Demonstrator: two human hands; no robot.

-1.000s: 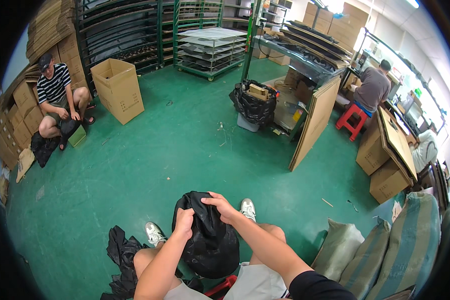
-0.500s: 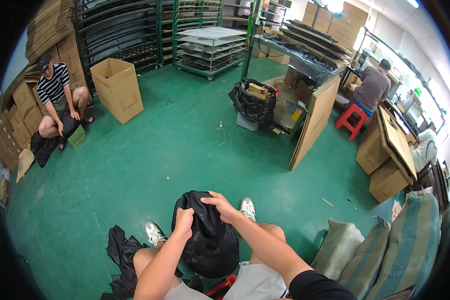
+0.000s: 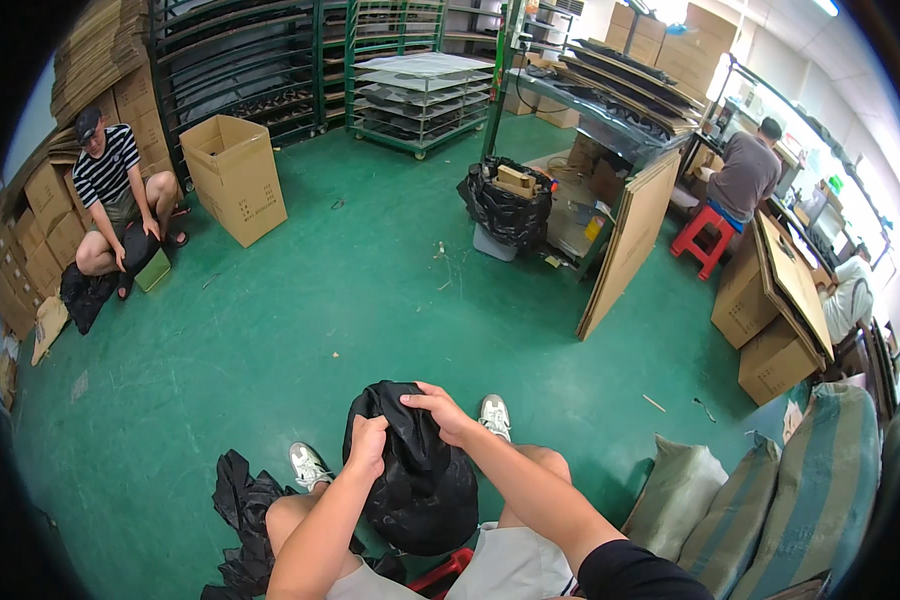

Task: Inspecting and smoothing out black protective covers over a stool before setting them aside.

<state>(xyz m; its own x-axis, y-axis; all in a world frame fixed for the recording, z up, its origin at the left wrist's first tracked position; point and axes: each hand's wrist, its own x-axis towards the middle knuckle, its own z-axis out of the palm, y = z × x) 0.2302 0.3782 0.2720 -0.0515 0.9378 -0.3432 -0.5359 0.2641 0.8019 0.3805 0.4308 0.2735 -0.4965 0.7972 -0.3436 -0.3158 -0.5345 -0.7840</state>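
Note:
Between my knees rests a rounded, full-looking bundle in black fabric (image 3: 425,505); what kind of thing it is, or what lies inside, I cannot make out. My left hand (image 3: 368,447) grips the cloth on the left of its upper part, thumb on top. From the right, my right hand (image 3: 444,414) pinches a fold near the far end, its thumb pointing left. The fingertips of both hands are partly hidden by the cloth. Beside my left leg, a crumpled heap of black fabric (image 3: 245,510) lies on the floor.
Several stuffed woven sacks (image 3: 805,500) stand at my right. An open cardboard box (image 3: 240,195) and a seated person (image 3: 120,190) are at the far left. A black-lined bin (image 3: 505,215) and leaning cardboard sheets (image 3: 630,245) stand ahead. Another person (image 3: 748,170) sits on a red stool (image 3: 705,240).

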